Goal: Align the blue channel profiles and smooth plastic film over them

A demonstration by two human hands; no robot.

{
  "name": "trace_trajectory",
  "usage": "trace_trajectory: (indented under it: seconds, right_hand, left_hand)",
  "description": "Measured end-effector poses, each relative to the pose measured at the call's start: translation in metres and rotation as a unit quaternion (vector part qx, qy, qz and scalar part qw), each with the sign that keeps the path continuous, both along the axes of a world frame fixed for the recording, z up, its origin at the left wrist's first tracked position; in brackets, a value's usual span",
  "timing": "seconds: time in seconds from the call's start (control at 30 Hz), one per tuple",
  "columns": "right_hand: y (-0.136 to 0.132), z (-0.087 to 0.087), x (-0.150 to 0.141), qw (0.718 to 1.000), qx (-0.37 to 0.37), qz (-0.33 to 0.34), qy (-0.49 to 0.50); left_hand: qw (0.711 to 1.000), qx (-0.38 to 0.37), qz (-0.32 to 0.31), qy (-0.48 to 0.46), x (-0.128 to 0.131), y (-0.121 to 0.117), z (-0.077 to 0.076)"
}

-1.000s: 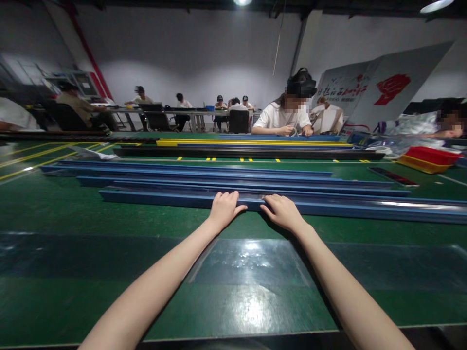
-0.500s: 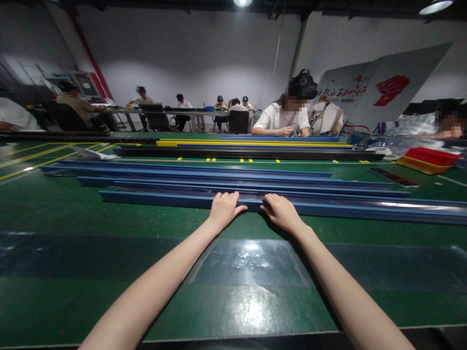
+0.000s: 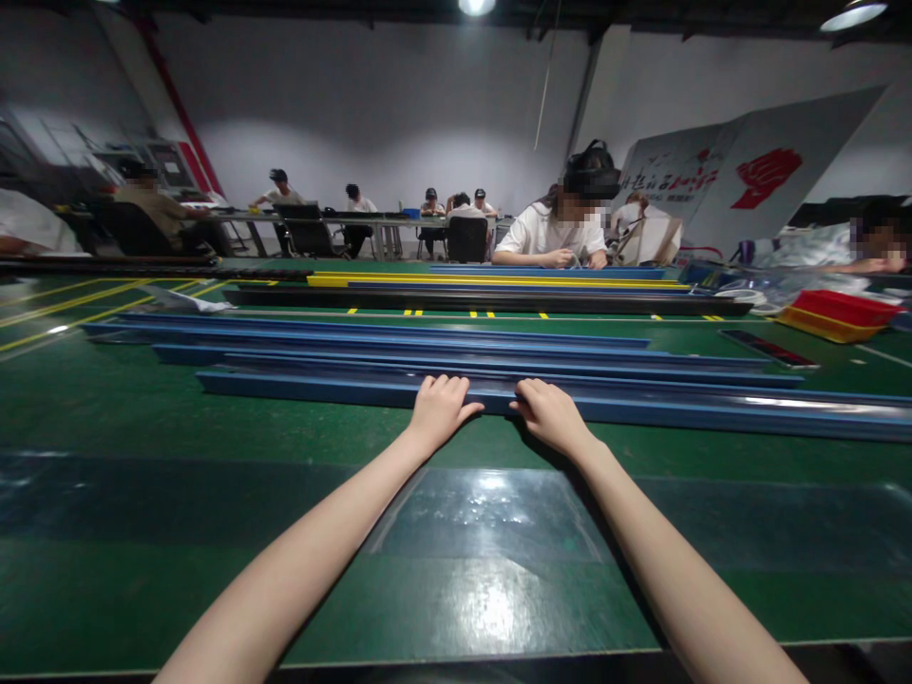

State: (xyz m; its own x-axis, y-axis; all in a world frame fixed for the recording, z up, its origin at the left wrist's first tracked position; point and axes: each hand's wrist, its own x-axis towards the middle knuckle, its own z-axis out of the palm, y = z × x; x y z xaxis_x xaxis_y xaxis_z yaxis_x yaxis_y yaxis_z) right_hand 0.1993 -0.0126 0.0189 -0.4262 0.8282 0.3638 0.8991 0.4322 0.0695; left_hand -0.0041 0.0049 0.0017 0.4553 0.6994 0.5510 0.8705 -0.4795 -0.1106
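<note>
A long blue channel-shaped strip [image 3: 320, 388] lies across the green table [image 3: 249, 437], nearest to me in a row of blue strips. My left hand [image 3: 442, 408] is closed over its near wall, fingers hooked over the top edge and thumb on the front. A short way to the right, my right hand [image 3: 547, 410] grips the same wall with its fingers curled over. Clear film, or a thin sheet, shows inside the channel. Both forearms reach over a flat transparent sheet [image 3: 491, 508] on the table. My fingertips are hidden inside the channel.
Behind lie more blue strips [image 3: 377, 332], a black strip [image 3: 484, 299] and a yellow strip [image 3: 499, 278]. At right are a phone [image 3: 769, 349] and red and yellow trays [image 3: 841, 313]. A person wearing a headset [image 3: 562, 233] works across the table.
My right hand's fingers have curled in slightly on the strip's edge. My left hand keeps its place, and the strips have not visibly moved.
</note>
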Motion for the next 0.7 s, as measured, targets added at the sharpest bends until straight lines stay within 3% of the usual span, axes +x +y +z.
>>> trace_trajectory:
  seconds: [0.43,0.7]
  right_hand:
    - [-0.0026,-0.0001,0.0,0.999,-0.017,-0.001,-0.029]
    - [-0.0019,0.0006,-0.0005,0.999,-0.022,-0.004,-0.027]
  left_hand:
    - [0.999,0.007,-0.043,-0.012,-0.0015,0.0041,-0.0042]
    - [0.999,-0.015,-0.034,-0.014,-0.0015,0.0025,-0.0024]
